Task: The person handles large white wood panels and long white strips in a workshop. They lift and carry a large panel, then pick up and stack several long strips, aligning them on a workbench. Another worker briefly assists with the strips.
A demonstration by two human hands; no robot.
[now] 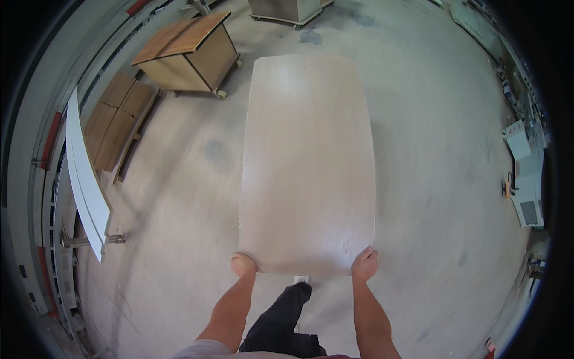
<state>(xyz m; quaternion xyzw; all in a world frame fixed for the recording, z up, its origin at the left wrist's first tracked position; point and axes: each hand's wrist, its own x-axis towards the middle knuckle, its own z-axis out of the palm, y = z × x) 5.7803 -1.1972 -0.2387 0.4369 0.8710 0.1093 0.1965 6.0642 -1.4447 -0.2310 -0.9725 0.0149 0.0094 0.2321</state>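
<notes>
A large flat wood-grain panel stretches out in front of me, its long side pointing away. My left hand grips its near left corner, and my right hand grips the near right corner. Both hands have their fingers wrapped at the edge, partly hidden by the board. Below the near edge, a leg in dark trousers and part of a light shoe show. What supports the far end of the panel, if anything, cannot be seen.
A wheeled wooden cart stands front left, beside stacked brown boards on a pallet. White strips rest along the machine at left. Another wheeled load is far ahead; grey machinery lines the right.
</notes>
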